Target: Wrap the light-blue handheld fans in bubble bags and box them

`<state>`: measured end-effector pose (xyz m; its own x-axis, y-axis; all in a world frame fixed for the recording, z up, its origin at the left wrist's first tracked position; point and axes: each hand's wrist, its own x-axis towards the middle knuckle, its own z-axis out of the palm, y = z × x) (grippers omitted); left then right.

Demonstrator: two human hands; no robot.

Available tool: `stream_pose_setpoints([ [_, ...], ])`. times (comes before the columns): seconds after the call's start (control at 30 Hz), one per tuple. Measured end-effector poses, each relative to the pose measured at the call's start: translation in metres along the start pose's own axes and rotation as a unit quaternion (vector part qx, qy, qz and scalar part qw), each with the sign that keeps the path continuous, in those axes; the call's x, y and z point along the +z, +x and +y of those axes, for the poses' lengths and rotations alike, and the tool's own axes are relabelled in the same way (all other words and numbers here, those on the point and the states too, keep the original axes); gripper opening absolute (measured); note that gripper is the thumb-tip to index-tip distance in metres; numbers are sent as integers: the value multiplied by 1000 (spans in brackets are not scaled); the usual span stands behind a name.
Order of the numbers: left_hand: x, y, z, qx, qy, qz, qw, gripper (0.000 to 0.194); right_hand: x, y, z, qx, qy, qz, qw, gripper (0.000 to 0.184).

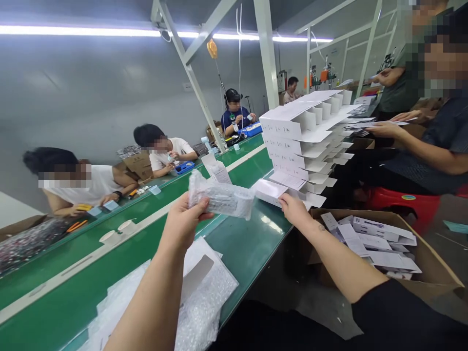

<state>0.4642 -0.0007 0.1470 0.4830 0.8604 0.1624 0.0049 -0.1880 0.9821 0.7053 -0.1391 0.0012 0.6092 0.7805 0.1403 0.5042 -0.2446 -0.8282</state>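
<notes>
My left hand (188, 214) is closed around one end of a bubble-wrapped package (223, 197), held above the green bench; its contents are blurred by the plastic. At the near edge of a tall stack of open white boxes (283, 139), my right hand (294, 208) pinches a white box (268, 190) low in front of the stack. The package's far end is close to this box, but I cannot tell whether they touch. Behind the package stands another white box (216, 169) with a raised flap. Below my left forearm lie bubble-wrap sheets (204, 292).
A cardboard carton (435, 258) of white boxes stands on the floor at right, near a red stool (402, 200). Tape rolls (109, 237) sit on the bench divider (73, 269). Several co-workers sit across the bench; others at right handle white sheets.
</notes>
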Motion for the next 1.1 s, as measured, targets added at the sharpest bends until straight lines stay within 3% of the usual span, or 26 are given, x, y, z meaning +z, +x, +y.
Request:
stream_pose_setpoints([
  [0.07,-12,-4,12,22,-43,24,999,50,-8,-1,-27,-74,-59,1,996,22],
  [0.13,-21,-7,23,63,-85,53,993,50,-15,0,-54,-192,-148,-27,970,22],
  [0.23,-29,-7,28,104,-128,73,984,48,-13,10,-88,-375,-227,-142,887,20],
  [0.33,-36,-6,22,90,-67,40,993,49,-4,28,-105,-448,-220,-247,831,13],
  [0.4,-44,-6,21,85,65,6,994,45,3,40,-108,-455,-196,-272,825,9],
  [0.47,-53,-5,28,104,241,-21,965,35,11,48,-109,-463,-154,-287,825,12],
  [0.5,-55,-4,35,120,335,-39,934,30,16,52,-109,-469,-129,-293,823,16],
  [0.57,-51,2,51,145,507,-88,845,25,28,55,-109,-478,-83,-298,822,20],
  [0.67,-27,19,73,128,671,-168,711,25,46,57,-111,-454,-39,-284,844,17],
  [0.77,1,36,71,73,721,-239,647,29,55,56,-109,-405,10,-283,870,18],
  [0.83,13,41,56,54,720,-281,632,35,56,55,-103,-381,45,-286,878,18],
  [0.93,18,36,23,95,690,-275,662,47,57,51,-90,-355,114,-278,885,30],
  [1.0,17,26,4,107,677,-258,681,44,62,48,-81,-305,160,-275,898,62],
  [1.07,14,17,-8,96,678,-268,677,39,69,47,-75,-234,174,-297,910,96],
  [1.1,11,12,-9,92,677,-281,674,38,73,48,-74,-204,167,-316,912,103],
])
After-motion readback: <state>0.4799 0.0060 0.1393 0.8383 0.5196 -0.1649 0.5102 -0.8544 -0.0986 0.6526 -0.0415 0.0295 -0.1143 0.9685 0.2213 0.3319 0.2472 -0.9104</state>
